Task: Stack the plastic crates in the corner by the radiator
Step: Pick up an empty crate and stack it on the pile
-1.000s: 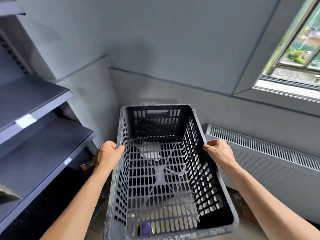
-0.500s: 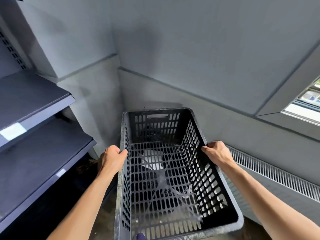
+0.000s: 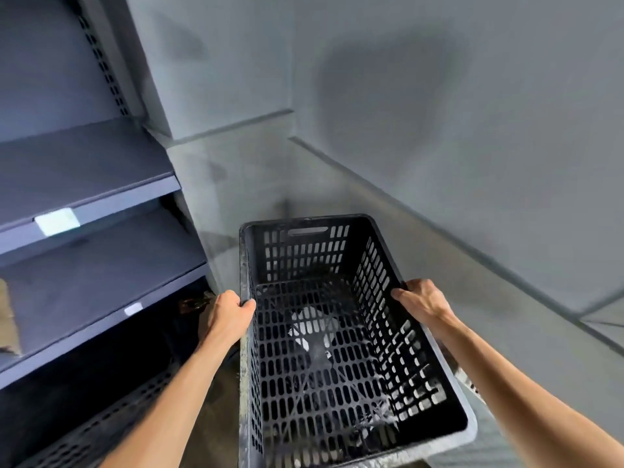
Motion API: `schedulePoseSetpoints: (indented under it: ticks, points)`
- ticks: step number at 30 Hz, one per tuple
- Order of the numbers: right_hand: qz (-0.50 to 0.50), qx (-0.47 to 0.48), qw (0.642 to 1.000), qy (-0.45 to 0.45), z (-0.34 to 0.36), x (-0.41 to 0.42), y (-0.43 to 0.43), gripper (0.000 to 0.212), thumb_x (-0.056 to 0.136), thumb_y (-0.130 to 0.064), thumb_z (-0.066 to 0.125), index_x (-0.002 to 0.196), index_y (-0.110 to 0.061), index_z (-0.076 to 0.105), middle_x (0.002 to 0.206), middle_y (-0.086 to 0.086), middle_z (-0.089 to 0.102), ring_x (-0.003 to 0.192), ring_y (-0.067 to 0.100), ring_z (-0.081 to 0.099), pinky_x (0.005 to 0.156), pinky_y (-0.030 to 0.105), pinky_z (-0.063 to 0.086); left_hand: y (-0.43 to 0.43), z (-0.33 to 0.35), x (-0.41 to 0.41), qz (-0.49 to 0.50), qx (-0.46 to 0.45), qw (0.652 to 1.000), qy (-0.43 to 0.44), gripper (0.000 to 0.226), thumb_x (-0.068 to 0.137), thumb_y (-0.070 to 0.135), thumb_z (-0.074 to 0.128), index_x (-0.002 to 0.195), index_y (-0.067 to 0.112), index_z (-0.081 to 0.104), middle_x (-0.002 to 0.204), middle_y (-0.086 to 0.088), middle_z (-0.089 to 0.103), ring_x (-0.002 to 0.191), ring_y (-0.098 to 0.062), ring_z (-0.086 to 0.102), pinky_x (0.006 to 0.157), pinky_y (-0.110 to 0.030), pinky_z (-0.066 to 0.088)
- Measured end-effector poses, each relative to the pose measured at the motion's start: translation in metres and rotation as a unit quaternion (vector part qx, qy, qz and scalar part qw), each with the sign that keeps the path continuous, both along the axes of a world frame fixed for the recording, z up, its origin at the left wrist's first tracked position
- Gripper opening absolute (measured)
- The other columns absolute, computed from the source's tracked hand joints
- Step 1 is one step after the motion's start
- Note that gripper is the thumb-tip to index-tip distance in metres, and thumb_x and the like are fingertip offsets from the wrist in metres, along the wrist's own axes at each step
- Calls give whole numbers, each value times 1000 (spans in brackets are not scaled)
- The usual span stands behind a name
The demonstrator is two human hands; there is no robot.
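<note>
Black perforated crate [image 3: 324, 349] is carried with its far end toward the wall corner [image 3: 287, 170], just beside the shelving [image 3: 84, 184]. Grip: left hand [image 3: 229, 315] and right hand [image 3: 422, 302] each clamped on a long-side rim. Risk: left knuckles clip the shelf edge and the crate lands skewed.

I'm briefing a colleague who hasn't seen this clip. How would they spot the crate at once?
Find the corner where the grey walls meet, right of the dark shelving. In front of it is the black plastic crate, its long rims held by the left grip and right grip. It is the only open-topped box, slotted all over.
</note>
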State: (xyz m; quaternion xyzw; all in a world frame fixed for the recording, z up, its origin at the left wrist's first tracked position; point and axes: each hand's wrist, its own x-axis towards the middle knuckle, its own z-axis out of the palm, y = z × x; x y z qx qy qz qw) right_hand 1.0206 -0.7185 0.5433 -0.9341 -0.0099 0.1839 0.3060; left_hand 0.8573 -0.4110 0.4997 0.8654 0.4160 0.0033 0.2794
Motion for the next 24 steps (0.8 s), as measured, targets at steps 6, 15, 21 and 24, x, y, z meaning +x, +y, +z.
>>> schedulePoseSetpoints:
  ticks: [6,15,21,24]
  points:
    - [91,24,994,51,-16,62,-2,34,86,-34,64,113,-13,65,103,10,68,95,29,63,90,41,54,-41,-10,-4,92,-25,995,28,38,89,48,52,75,12,54,70,-4,67,64,-28,67,64,-34,55]
    - [183,-17,981,57,-22,111,18,45,95,-27,59,135,-7,51,125,17,57,110,33,55,93,40,47,-92,-9,-11,194,-85,977,30,41,91,47,55,65,17,46,52,0,64,45,-19,68,62,-30,57]
    - [211,-71,974,52,-34,135,21,56,97,-31,55,146,-11,39,146,18,46,129,36,48,101,44,44,-108,-13,9,204,-96,973,42,39,94,48,50,69,19,46,56,4,60,45,-16,68,59,-26,49]
    - [217,-87,971,51,-37,144,19,52,95,-26,56,143,-8,45,139,18,52,123,35,52,100,42,44,-115,-16,20,201,-97,973,57,37,95,50,49,74,19,50,62,3,66,46,-14,68,55,-24,46]
